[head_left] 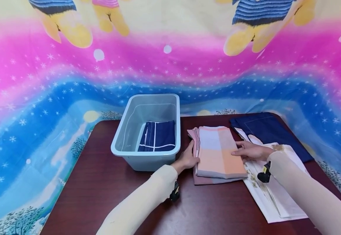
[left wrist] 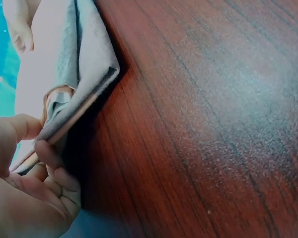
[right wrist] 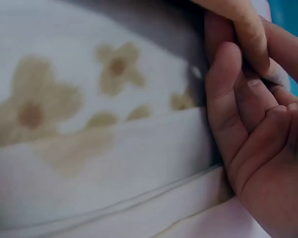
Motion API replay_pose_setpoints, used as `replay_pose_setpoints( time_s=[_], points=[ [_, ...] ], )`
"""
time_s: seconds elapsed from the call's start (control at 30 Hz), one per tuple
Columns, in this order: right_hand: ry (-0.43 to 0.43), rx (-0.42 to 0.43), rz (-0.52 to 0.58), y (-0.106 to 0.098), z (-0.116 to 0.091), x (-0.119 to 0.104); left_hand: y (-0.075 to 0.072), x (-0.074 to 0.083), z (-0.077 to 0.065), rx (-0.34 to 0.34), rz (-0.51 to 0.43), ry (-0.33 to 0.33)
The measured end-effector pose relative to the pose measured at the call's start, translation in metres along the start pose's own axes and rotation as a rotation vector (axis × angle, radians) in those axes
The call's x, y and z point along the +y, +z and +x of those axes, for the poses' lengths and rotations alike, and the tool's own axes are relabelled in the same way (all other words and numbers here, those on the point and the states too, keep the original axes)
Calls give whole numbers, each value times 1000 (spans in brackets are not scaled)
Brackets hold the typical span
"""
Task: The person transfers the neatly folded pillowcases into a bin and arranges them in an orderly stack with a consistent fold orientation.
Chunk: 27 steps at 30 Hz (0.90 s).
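A folded peach, white and grey checked cloth (head_left: 214, 150) lies on the table between both hands. Its left edge is pinched by my left hand (head_left: 188, 158); in the left wrist view the thumb is above the layered edge (left wrist: 84, 101) and curled fingers below. My right hand (head_left: 254, 151) grips the opposite edge, thumb on top. Seen from the right wrist, its fingers (right wrist: 223, 99) curl beneath the cloth's edge, beside a white cloth with tan flowers (right wrist: 109, 119). A dusty-pink layer (head_left: 204, 180) shows under the checked cloth.
Left of the hands stands a grey-blue plastic tub (head_left: 150, 161) with a folded navy, white-lined cloth (head_left: 161, 135) inside. At right, the flowered white cloth (head_left: 290, 209) overlaps a navy cloth (head_left: 271, 127). A printed curtain (head_left: 170, 65) hangs behind the dark wooden table (head_left: 94, 182).
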State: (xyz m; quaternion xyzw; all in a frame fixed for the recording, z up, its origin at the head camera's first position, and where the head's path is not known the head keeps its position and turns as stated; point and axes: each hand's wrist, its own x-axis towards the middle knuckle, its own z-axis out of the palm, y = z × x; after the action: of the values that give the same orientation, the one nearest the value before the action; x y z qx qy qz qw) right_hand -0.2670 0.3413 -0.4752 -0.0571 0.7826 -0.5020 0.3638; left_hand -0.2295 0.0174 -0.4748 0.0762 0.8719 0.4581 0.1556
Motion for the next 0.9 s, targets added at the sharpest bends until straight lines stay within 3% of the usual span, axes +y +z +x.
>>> replay_pose_setpoints(
  time_s=[0.27, 0.57, 0.9],
  points=[
    [-56, 5, -59, 1, -5, -21, -1, 3, -5, -16, -22, 1],
    [-58, 43, -93, -4, -19, -36, -6, 14, -8, -15, -116, 56],
    [-47, 71, -147, -8, -37, -41, -6, 26, -22, -32, -110, 21]
  ],
)
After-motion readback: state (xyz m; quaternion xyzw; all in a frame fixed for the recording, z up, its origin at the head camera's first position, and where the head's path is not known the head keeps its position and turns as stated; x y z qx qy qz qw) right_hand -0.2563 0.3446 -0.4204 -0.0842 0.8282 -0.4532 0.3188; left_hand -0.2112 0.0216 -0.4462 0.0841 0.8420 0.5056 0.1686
